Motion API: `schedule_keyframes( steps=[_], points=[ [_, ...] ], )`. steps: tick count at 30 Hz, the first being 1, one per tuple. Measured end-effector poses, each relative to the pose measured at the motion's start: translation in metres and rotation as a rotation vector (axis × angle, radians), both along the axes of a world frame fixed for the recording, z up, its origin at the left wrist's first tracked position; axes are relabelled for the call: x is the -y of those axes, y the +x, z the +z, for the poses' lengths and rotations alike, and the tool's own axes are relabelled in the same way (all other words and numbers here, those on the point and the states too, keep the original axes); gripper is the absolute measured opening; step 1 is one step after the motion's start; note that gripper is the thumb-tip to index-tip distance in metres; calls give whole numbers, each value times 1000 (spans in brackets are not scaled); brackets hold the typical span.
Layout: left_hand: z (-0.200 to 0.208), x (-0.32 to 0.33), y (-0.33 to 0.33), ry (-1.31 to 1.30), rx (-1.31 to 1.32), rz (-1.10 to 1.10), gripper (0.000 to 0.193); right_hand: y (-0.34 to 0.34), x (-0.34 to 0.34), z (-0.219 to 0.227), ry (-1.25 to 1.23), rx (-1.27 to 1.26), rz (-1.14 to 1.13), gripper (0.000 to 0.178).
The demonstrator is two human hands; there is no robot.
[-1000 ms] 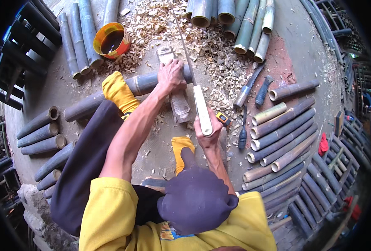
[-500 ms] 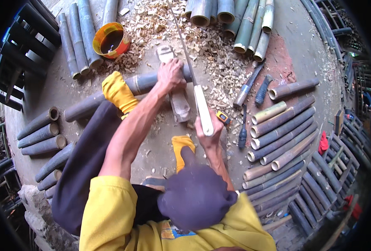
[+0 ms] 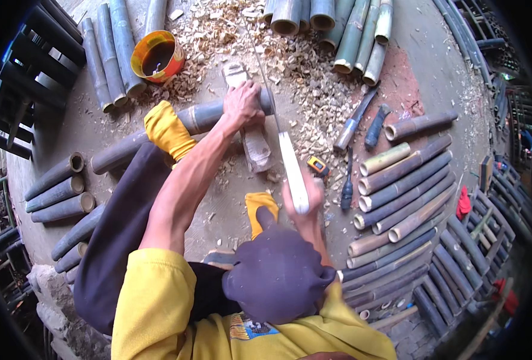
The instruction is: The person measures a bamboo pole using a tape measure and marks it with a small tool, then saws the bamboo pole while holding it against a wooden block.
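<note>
My left hand (image 3: 244,105) is closed over a thick dark bamboo pole (image 3: 203,116) near its right end, pressing it down on a wooden block (image 3: 256,153). My foot in a yellow sock (image 3: 169,131) also rests on the pole. In my right hand (image 3: 309,201), fingers wrapped round, is the pale handle of a handsaw (image 3: 289,161). Its thin blade points away from me and runs against the pole's right end. How deep the blade sits in the bamboo I cannot tell. A yellow and black tape measure (image 3: 317,166) lies right of the saw handle.
Wood chips (image 3: 218,36) cover the far ground beside a yellow-red bucket (image 3: 158,57) of dark liquid. Cut bamboo pieces (image 3: 407,186) lie in a row at right, with more at left (image 3: 59,195) and far. A dark-handled tool (image 3: 347,183) and a sheathed blade (image 3: 356,120) lie nearby.
My right hand has drawn the saw back toward me and slightly right, uncovering more of the tape measure. The left hand and the pole stay about where they were.
</note>
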State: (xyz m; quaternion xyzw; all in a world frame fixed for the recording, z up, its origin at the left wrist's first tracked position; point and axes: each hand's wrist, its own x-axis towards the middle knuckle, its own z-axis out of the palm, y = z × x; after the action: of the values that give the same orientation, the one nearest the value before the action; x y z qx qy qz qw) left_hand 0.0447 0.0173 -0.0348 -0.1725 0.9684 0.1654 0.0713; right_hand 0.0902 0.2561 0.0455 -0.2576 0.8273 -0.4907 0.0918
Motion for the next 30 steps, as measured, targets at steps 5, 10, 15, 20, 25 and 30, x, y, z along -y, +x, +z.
schedule_keyframes(
  steps=[5,10,15,20,25,30],
  points=[
    [14,1,-7,-13,-22,0,62,63,-92,10,125,-92,-41,34],
    [-8,1,-10,-117,-159,13,58,-7,-4,2,-78,-162,32,27],
    [-17,23,-1,-31,-23,3,59,26,-29,9,-3,-153,55,29],
    [9,-6,-9,-80,-47,9,53,89,-130,14,314,332,-61,43],
    [-1,-7,-11,-120,-173,29,52,-15,16,2,-34,2,-2,34],
    [11,12,-10,3,-55,35,41,37,-65,-17,54,-403,87,40]
  ],
)
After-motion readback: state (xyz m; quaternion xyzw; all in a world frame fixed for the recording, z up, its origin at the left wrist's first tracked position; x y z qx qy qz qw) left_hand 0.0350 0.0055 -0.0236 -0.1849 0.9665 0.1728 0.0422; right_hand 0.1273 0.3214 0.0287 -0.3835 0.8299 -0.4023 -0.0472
